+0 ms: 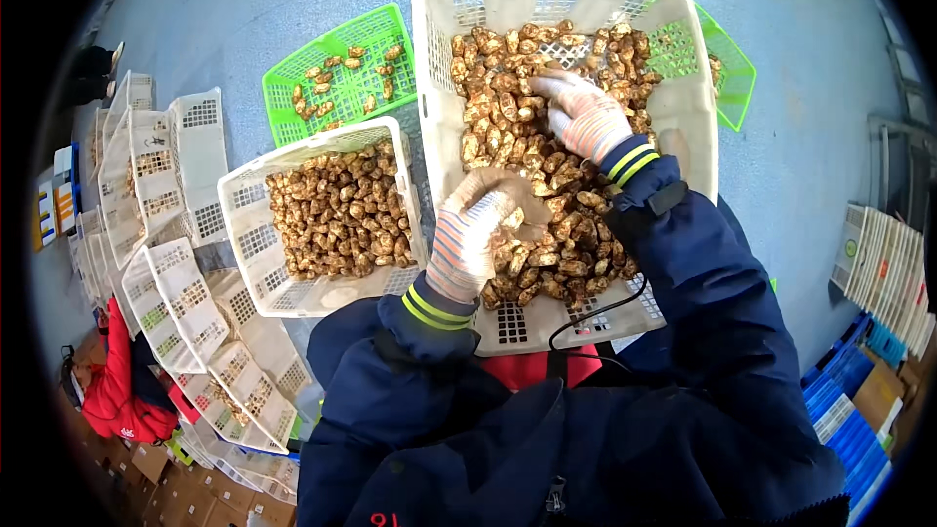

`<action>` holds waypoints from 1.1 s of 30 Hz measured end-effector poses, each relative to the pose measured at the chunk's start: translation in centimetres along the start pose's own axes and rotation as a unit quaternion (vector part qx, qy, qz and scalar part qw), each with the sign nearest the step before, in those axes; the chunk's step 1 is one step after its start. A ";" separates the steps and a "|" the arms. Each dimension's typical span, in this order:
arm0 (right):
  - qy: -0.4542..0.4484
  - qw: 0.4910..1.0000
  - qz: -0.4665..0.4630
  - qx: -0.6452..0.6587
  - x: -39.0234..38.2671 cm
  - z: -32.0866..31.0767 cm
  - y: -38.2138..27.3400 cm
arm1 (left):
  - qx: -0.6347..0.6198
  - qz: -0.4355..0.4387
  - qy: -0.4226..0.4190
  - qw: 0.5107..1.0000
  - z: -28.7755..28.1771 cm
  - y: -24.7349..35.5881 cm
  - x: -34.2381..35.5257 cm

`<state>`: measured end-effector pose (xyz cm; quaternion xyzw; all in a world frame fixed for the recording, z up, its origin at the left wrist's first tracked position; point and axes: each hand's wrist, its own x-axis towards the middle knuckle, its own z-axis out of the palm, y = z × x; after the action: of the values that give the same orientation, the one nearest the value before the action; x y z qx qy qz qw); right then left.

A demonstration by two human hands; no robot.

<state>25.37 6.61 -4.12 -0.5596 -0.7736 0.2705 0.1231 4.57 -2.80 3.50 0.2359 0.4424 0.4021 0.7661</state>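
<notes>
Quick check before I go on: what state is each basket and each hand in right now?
Big white basket: heaped with brown mushrooms.
Small white basket: nearly full.
Green basket: few mushrooms, mostly bare.
Stacked white baskets: nested, tilted.
Left hand: gloved, grasping mushrooms.
Right hand: gloved, resting on heap.

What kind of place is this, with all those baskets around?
Probably a produce sorting or packing area. Gloved hands, left and right, pick through brown mushrooms in a white basket; more white baskets sit stacked alongside, and flattened cartons wait nearby.
</notes>
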 end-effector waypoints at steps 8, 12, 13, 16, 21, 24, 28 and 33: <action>0.005 0.981 0.137 -0.141 7.4 0.2 3.3 | 0.033 -0.045 -0.009 0.998 1.5 1.1 0.4; 0.000 0.993 0.064 -0.099 5.8 2.5 -0.2 | -0.001 -0.039 -0.019 0.999 0.8 1.0 -0.2; -0.007 0.990 0.034 -0.137 4.9 3.1 -0.6 | 0.122 0.071 -0.039 0.989 0.7 1.1 -0.4; -0.058 0.990 -0.068 -0.113 1.7 1.9 -1.7 | -0.015 0.007 -0.046 0.999 0.7 0.0 -0.5; -0.007 1.000 0.015 0.003 -4.0 0.0 -0.1 | 0.002 -0.038 -0.015 0.999 2.6 -0.8 0.3; 0.041 0.994 0.067 -0.075 -5.0 1.1 1.0 | -0.053 -0.058 0.005 0.997 1.9 -1.1 -0.9; -0.082 0.974 0.091 -0.191 -7.2 3.0 2.1 | -0.049 -0.039 -0.011 0.998 2.9 -1.4 -1.2; -0.123 0.958 0.170 -0.195 -6.1 2.4 -0.3 | 0.018 -0.057 -0.008 0.998 3.5 -0.9 -1.3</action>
<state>26.09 0.20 -5.23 -0.6587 -0.7137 0.1981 -0.1322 7.59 -4.43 5.23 0.2269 0.4560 0.3477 0.7872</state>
